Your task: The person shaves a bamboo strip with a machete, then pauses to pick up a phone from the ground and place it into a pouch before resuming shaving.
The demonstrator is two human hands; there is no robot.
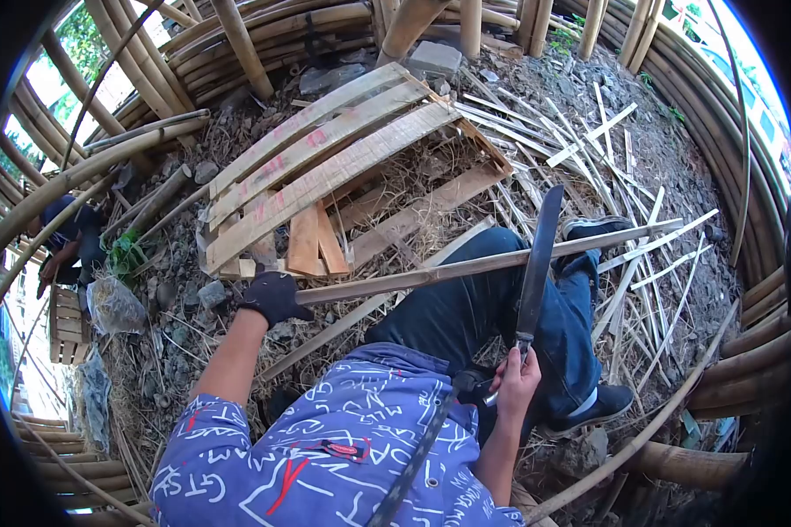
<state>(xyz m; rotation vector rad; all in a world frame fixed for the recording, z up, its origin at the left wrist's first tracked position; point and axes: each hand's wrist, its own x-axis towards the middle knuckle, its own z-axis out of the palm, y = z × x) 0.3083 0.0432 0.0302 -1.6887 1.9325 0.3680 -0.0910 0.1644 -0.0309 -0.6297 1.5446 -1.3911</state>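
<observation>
Bamboo framework rings the whole frame, curved poles (79, 176) bent round a dirt floor littered with offcuts.

Item, long bamboo strip (466, 263): runs from left of centre across my knee to the right of centre. My left hand (272, 297), in a dark glove, is closed round its near end. I judge it light, stiff along its length but springy, with split edges likely sharp; best held near the end as now, gloved, with the leg as a rest.

Item, machete (536, 263): blade upright at centre right, crossing over the strip. My right hand (517, 382), bare, is wrapped tight on the handle at lower centre. Probably heavy at the blade end. The two hands are well apart.

Item, flattened bamboo slats (325, 162): a panel of them lying in the upper centre, some marked in red.

Item, thin splints (606, 149): scattered at upper right, loose underfoot.

Item, my legs in blue jeans (466, 307) and dark shoes, directly under the blade's line, so in the way of any slip.

Item, another person (66, 237), crouched at the far left edge, well clear.
</observation>
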